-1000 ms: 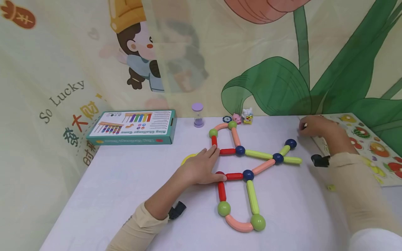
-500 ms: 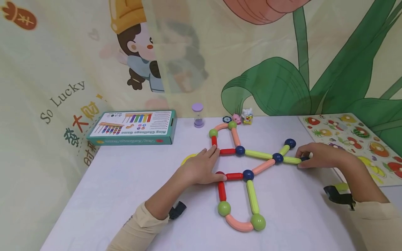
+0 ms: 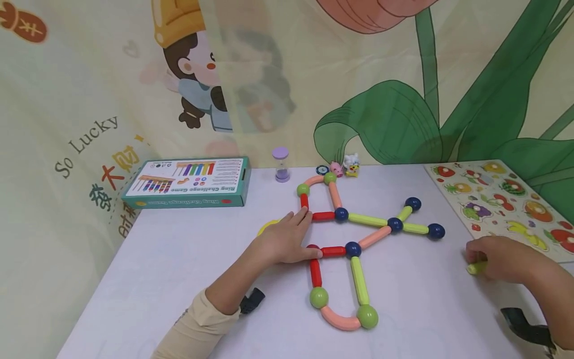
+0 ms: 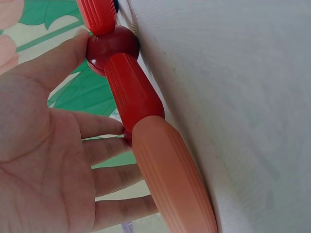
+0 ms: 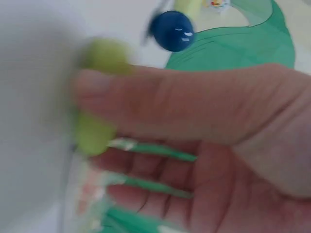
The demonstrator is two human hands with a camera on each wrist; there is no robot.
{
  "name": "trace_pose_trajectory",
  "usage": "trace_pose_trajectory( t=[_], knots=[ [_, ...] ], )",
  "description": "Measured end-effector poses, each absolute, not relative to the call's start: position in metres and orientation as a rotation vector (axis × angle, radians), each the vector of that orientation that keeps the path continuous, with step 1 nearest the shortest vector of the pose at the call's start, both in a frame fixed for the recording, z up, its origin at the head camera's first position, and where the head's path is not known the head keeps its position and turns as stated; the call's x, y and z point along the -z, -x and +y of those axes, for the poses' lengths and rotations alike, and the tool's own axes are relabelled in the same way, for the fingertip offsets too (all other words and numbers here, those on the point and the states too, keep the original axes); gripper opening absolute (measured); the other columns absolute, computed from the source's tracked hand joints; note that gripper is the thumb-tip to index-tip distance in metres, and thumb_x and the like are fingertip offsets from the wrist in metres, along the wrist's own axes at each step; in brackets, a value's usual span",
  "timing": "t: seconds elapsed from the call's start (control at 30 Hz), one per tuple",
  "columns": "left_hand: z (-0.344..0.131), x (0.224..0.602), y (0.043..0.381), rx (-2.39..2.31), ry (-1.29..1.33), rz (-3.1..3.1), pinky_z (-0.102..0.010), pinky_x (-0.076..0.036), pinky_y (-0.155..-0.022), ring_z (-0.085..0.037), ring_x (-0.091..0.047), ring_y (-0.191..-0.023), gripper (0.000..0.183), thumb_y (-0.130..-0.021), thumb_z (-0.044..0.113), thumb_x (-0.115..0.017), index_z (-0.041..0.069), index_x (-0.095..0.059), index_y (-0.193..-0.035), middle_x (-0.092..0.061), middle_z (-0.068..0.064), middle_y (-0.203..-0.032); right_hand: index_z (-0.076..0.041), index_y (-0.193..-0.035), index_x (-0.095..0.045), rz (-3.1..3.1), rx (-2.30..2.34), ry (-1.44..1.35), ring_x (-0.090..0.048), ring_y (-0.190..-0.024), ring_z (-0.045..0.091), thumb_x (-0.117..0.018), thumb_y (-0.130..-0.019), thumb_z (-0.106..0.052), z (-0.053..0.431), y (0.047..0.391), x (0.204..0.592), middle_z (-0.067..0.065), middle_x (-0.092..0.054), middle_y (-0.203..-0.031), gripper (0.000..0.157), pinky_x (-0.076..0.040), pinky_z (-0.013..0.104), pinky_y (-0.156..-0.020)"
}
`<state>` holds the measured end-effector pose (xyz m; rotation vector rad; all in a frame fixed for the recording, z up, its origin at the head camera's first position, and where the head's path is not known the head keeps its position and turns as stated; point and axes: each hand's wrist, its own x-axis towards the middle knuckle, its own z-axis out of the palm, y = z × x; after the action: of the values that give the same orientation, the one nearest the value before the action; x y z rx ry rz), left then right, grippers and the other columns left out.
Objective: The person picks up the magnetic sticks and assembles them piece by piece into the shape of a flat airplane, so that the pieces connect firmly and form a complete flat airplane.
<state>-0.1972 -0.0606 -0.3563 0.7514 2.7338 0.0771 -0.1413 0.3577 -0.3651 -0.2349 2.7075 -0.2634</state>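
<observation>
A flat figure of building sticks and balls lies on the white table. My left hand rests on its left side with fingers extended. In the left wrist view the thumb touches a dark red ball joined to red sticks, and the fingertips reach behind the sticks. My right hand pinches a short yellow-green building stick between thumb and fingers, low over the table at the right; the right wrist view shows this stick blurred. A dark blue ball sits at the figure's right end, apart from that hand.
A fruit picture board lies at the back right beside my right hand. A Ring Challenge Game box lies at the back left. A small purple sand timer and tiny figurines stand along the back edge.
My right hand brought a dark blue ball to the end of the right yellow-green stick and let go. It then moved right and took hold of a loose yellow-green stick. My left hand stayed put.
</observation>
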Motion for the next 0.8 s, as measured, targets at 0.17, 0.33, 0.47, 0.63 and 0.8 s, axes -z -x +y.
trace_pose_trajectory(
  t=[0.17, 0.33, 0.47, 0.63, 0.8],
  knots=[
    [-0.061, 0.357, 0.197, -0.096, -0.760, 2.725, -0.042, -0.037, -0.095, -0.029, -0.020, -0.133, 0.095, -0.075, 0.066, -0.054, 0.013, -0.017, -0.145, -0.016, -0.004, -0.149, -0.005, -0.104, -0.059, 2.915, 0.482, 0.202, -0.051, -0.072, 0.021, -0.069, -0.079, -0.021, 0.350, 0.156, 0.361, 0.005, -0.057, -0.081, 0.032, -0.045, 0.031, -0.057],
    [-0.061, 0.357, 0.196, -0.088, -0.749, 2.723, -0.042, -0.037, -0.095, -0.029, -0.020, -0.133, 0.095, -0.075, 0.065, -0.054, 0.013, -0.017, -0.145, -0.016, -0.004, -0.149, -0.002, -0.123, -0.046, 2.991, 0.797, 0.028, -0.056, -0.084, 0.033, -0.060, -0.086, -0.036, 0.327, 0.183, 0.357, 0.023, -0.059, -0.097, 0.052, -0.049, 0.036, -0.059],
    [-0.060, 0.357, 0.197, -0.084, -0.762, 2.730, -0.042, -0.036, -0.095, -0.030, -0.019, -0.133, 0.095, -0.075, 0.066, -0.053, 0.013, -0.016, -0.145, -0.016, -0.004, -0.149, 0.001, -0.120, -0.048, 2.929, 0.750, 0.012, -0.056, -0.079, 0.030, -0.061, -0.085, -0.031, 0.317, 0.195, 0.359, 0.022, -0.059, -0.095, 0.049, -0.049, 0.035, -0.058],
    [-0.061, 0.357, 0.197, -0.084, -0.763, 2.728, -0.043, -0.037, -0.095, -0.029, -0.020, -0.133, 0.095, -0.075, 0.066, -0.053, 0.013, -0.017, -0.145, -0.016, -0.004, -0.149, 0.005, -0.117, -0.050, 2.868, 0.688, -0.008, -0.054, -0.076, 0.027, -0.063, -0.082, -0.034, 0.313, 0.198, 0.362, 0.021, -0.059, -0.092, 0.054, -0.047, 0.033, -0.056],
    [-0.062, 0.357, 0.196, -0.092, -0.762, 2.722, -0.043, -0.037, -0.095, -0.029, -0.019, -0.133, 0.095, -0.075, 0.066, -0.054, 0.014, -0.017, -0.145, -0.015, -0.004, -0.149, 0.004, -0.114, -0.050, 2.891, 0.696, -0.030, -0.055, -0.076, 0.028, -0.064, -0.081, -0.034, 0.308, 0.199, 0.367, 0.022, -0.058, -0.092, 0.052, -0.048, 0.032, -0.055]
  ],
)
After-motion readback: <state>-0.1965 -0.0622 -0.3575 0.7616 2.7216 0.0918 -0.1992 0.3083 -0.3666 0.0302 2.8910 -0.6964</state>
